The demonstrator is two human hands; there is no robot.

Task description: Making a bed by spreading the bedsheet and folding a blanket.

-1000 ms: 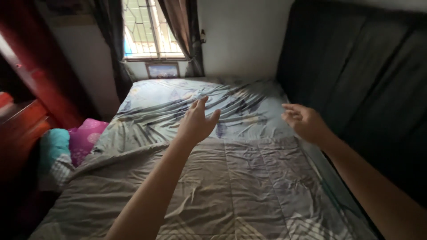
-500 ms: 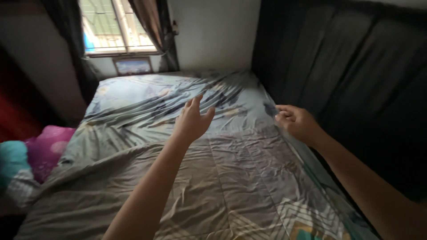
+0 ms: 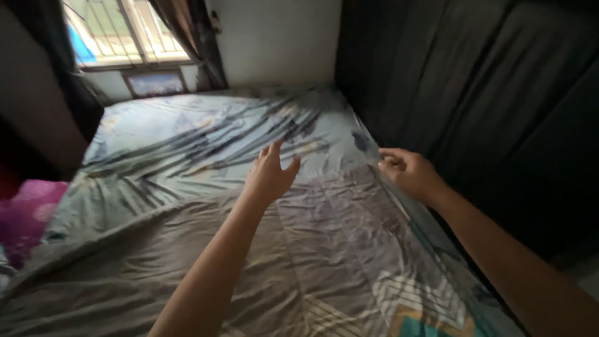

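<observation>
1. Nearest: a grey-brown quilt (image 3: 312, 262) covers the near half of the bed, creased all over. A patterned panel of pale stripes and teal shows at its near right corner.
2. Both forearms reach out over the quilt from the bottom edge of the view.
3. Left hand (image 3: 269, 176): open, fingers spread, palm down. It sits over the quilt's far edge, about mid-bed. Cannot tell whether it touches the cloth.
4. Right hand (image 3: 409, 173): fingers curled in at the right-hand edge of the quilt, at its far corner, beside the dark curtain (image 3: 486, 106). It looks pinched on the fabric edge there; the contact itself is too dim to be sure.
5. Left edge: a pink cushion (image 3: 28, 215) lies beside the bed.
6. Beyond the quilt: pale blue bedsheet (image 3: 187, 143) with dark leaf-like streaks, rumpled, running to the far wall.
7. Farthest: a small framed picture (image 3: 155, 83) stands on the sill under a barred window (image 3: 118, 31), with a brown drape just to its right.
</observation>
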